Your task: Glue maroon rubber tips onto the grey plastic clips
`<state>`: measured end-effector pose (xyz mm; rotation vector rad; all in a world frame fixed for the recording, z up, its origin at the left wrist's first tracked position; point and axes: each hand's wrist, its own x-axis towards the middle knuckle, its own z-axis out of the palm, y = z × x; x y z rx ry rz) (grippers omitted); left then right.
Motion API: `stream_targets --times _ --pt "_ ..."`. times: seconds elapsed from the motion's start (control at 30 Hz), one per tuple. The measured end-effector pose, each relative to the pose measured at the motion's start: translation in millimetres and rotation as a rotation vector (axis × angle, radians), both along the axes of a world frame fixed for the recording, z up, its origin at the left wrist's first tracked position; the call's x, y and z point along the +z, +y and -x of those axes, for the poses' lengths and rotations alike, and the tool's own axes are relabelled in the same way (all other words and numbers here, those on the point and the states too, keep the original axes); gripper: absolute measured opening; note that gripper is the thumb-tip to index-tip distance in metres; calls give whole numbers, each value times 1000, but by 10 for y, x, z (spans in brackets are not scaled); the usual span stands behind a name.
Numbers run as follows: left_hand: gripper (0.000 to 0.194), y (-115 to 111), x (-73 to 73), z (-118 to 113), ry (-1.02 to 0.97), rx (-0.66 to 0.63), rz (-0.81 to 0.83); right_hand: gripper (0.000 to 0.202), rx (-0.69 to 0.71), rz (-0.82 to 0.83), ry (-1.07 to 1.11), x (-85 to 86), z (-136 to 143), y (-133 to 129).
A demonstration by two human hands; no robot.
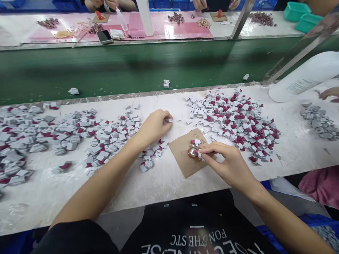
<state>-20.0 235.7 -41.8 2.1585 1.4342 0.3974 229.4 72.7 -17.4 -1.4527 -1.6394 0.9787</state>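
Note:
My right hand (pixel 225 160) pinches a small white-and-maroon plastic part (pixel 199 153), its maroon end at a small round metal dish (pixel 192 151) with a reddish rim. That dish rests on a brown cardboard square (pixel 182 158), and another white-and-maroon part (pixel 196 141) lies just behind it. Between thumb and forefinger, my left hand (pixel 156 125) grips a small white plastic part (pixel 170 120) above the table. A loose white part (pixel 179 121) lies a little to its right. What the dish holds is too small to tell.
Piles of white-and-maroon parts (pixel 238 120) and grey-white parts (pixel 66 132) cover both sides of the table. A large white bottle (pixel 304 76) leans at right, near another person's hand (pixel 329 94). Beyond runs a green conveyor belt (pixel 119 67); co-workers sit across it.

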Motion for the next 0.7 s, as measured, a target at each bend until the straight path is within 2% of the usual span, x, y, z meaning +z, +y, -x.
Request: stream_targets --times 0.1,0.23,0.37,0.47,0.6,0.7 --pt "10 -26 50 2 -141 25 67 13 15 2 -8 -5 6 8" --pt "16 -63 116 -25 -411 46 187 13 22 -3 12 9 23 23" --pt "20 -113 177 -67 -533 74 242 10 -13 27 73 31 -7 51" --pt "19 -174 247 -139 -585 77 295 9 -126 95 240 23 -64 143" --pt "21 -289 360 -318 -680 -19 406 23 -293 89 601 -22 -99 356" --pt "27 -376 408 -464 -811 -66 509 31 -286 117 819 -36 -82 478"
